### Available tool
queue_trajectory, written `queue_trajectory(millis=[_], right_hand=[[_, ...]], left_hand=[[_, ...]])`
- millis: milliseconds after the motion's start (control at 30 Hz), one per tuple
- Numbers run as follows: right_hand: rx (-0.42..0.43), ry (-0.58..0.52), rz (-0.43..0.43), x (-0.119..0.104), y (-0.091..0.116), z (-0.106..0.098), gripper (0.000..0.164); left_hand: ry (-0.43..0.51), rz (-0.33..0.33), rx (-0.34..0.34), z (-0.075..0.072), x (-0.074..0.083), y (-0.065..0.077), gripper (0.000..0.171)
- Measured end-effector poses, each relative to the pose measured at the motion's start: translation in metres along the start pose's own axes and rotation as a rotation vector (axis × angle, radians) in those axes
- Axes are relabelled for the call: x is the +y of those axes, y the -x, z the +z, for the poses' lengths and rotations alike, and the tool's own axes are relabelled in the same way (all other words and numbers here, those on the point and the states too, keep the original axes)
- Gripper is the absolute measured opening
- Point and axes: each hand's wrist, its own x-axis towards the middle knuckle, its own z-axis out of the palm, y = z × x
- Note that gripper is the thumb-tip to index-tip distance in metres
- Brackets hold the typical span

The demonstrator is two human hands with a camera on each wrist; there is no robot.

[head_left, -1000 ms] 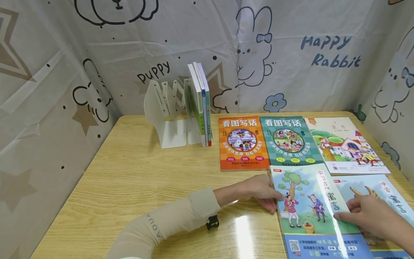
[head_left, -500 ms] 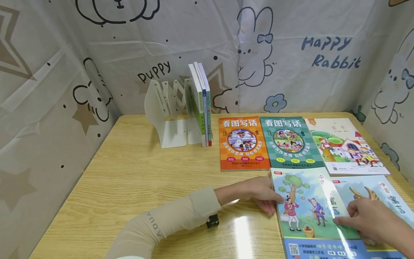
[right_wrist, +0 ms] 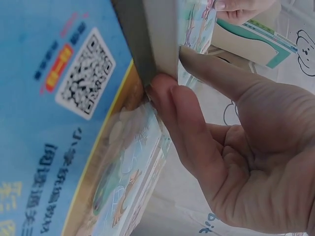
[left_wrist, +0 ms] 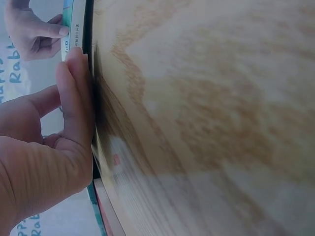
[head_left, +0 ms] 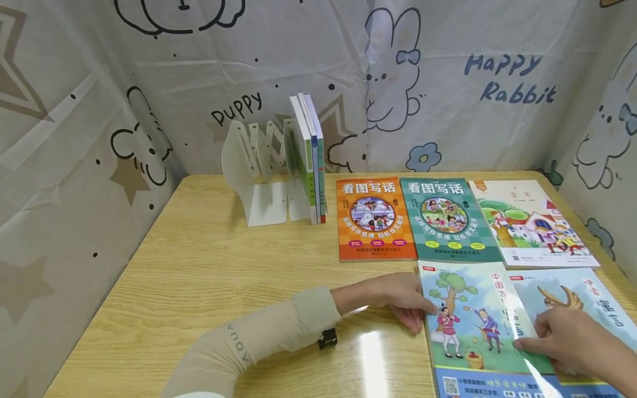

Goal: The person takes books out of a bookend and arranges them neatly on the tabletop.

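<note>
A picture-story book (head_left: 475,331) with a tree and two figures on its cover lies face up at the front right, between both hands. On its left edge is my left hand (head_left: 405,298), thumb over the cover and fingers at the side. My right hand (head_left: 572,337) pinches the opposite edge, its thumb on the cover. In the right wrist view the page edge (right_wrist: 163,39) shows between thumb and fingers. The left wrist view has the left hand's fingers (left_wrist: 74,103) along the book's spine, close over the tabletop.
An orange book (head_left: 375,249), a teal book (head_left: 450,243) and a white illustrated book (head_left: 517,221) lie in a row behind. A light-blue book (head_left: 612,331) is under the right hand. At the back, a white expandable bookend (head_left: 266,204) stands beside several upright books (head_left: 313,166).
The held book has shifted slightly toward the front edge and down. Its top edge overlapped the teal book before and now sits just below it. Both hands have moved with it.
</note>
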Motion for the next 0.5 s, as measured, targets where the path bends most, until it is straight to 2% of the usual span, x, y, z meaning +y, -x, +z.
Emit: queue_trajectory(millis=[500], right_hand=[[-0.033,-0.017,0.032,-0.0034,-0.0018,-0.0053,0.044]], left_hand=[[-0.041,-0.024,-0.039,-0.0032,0.0021,-0.0031,0.034]])
